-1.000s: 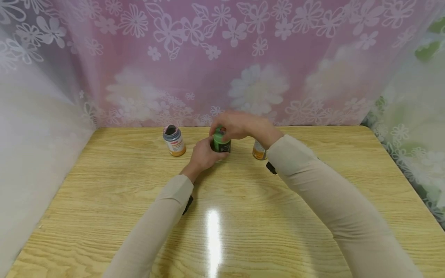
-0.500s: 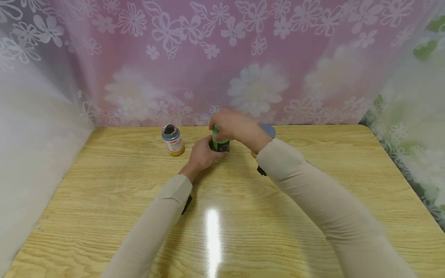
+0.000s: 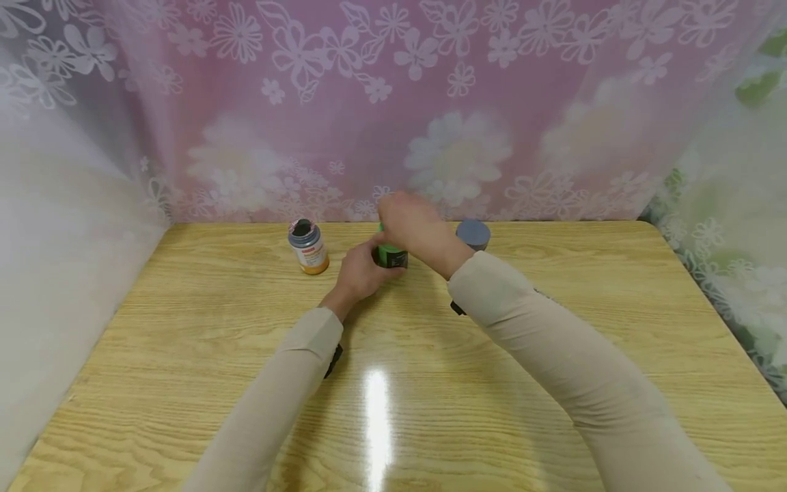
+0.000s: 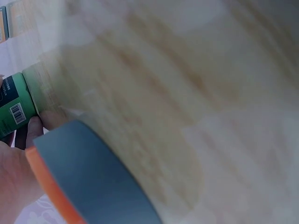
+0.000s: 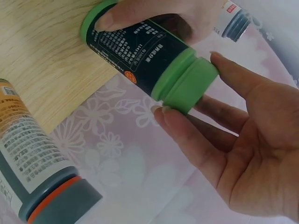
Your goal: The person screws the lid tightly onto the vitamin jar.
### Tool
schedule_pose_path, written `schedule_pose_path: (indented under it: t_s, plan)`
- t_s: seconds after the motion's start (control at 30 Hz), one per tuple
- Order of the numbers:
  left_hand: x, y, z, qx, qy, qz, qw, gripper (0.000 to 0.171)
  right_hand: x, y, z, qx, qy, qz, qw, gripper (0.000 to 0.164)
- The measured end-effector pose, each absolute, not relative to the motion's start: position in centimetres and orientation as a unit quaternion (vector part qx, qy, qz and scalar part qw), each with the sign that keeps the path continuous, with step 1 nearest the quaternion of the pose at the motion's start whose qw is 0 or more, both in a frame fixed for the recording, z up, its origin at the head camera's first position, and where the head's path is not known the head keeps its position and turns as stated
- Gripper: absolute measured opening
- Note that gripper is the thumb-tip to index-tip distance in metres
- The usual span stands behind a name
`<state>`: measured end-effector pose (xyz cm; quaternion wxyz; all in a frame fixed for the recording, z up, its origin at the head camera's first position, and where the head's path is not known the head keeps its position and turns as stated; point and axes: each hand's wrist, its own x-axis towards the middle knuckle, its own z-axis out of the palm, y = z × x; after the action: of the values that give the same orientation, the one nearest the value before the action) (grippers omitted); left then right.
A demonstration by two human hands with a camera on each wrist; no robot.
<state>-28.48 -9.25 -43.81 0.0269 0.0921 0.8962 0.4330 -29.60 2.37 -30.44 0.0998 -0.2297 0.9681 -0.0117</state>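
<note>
A green bottle (image 5: 135,56) with a dark label stands on the table in the head view, between both hands. My left hand (image 3: 361,272) grips its body from the left; its thumb (image 5: 128,14) lies across the label in the right wrist view. My right hand (image 5: 252,126) reaches over the top and pinches the green lid (image 5: 191,86) between thumb and fingertips. The lid sits on the bottle's neck. In the head view, my right hand hides the lid's top. Part of the green bottle (image 4: 16,105) shows at the left wrist view's edge.
An uncapped bottle (image 3: 311,256) with a grey neck stands left of the hands. Behind my right wrist is a bottle with a grey lid (image 3: 473,234). A grey-blue curved piece (image 4: 93,172) with an orange edge is close to the left wrist camera. Patterned curtains (image 3: 455,150) border the table (image 3: 203,321).
My right hand has turned about the lid, its wrist swinging left and its fingers now more hidden. The grey-lidded bottle's top has come into sight. My left hand keeps its hold.
</note>
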Motion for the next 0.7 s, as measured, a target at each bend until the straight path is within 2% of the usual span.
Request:
schedule_pose_path:
  t_s: [0.13,0.23,0.37,0.57,0.7]
  plan:
    - [-28.5,-9.3,-43.9,0.086,0.905,0.415,0.031,0.056,-29.5,2.2,-30.8,-0.205,0.975,-0.018,0.087,0.033]
    - [-28.6,-9.3,-43.9,0.083,0.907,0.411,0.034,0.054,-29.8,2.4,-31.1,-0.204,0.975,-0.030,0.087,0.041]
    - [-28.6,-9.2,-44.0,0.084,0.907,0.411,0.032,0.054,-31.0,3.6,-31.3,-0.261,0.957,-0.086,0.095,0.053]
    - [-28.6,-9.2,-44.0,0.085,0.906,0.413,0.038,0.053,-32.4,5.3,-30.4,-0.405,0.891,-0.141,0.151,0.041]
    - [-28.6,-9.2,-43.8,0.083,0.907,0.411,0.035,0.053,-32.5,5.5,-29.9,-0.429,0.873,-0.133,0.193,0.036]
